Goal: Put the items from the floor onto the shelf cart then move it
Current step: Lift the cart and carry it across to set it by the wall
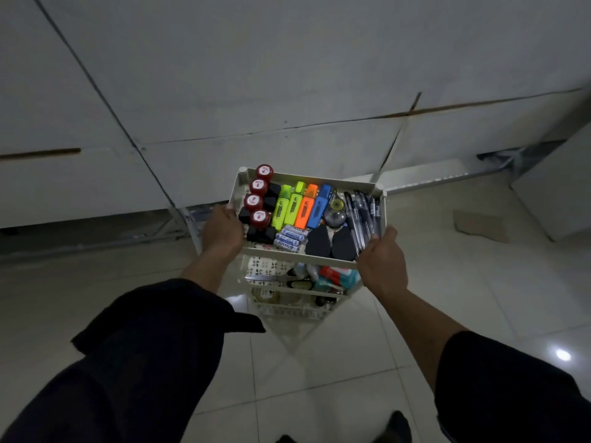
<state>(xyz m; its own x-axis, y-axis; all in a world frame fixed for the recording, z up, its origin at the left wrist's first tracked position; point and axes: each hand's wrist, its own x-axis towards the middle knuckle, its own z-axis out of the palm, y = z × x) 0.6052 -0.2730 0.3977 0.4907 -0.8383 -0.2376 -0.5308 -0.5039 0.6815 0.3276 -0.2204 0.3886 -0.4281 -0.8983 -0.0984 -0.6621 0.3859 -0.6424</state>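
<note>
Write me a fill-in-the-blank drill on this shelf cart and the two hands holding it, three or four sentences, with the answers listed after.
1. Both the left hand and the right hand grip the top tier of the ____.
2. Four highlighters lie side by side; the one nearest the pens is ____.
3. The round stamps along the tray's left edge have ____ tops.
4. The batteries lie between the black clips and the highlighters, in the ____ tier.

Answers: shelf cart; blue; red; top
</note>
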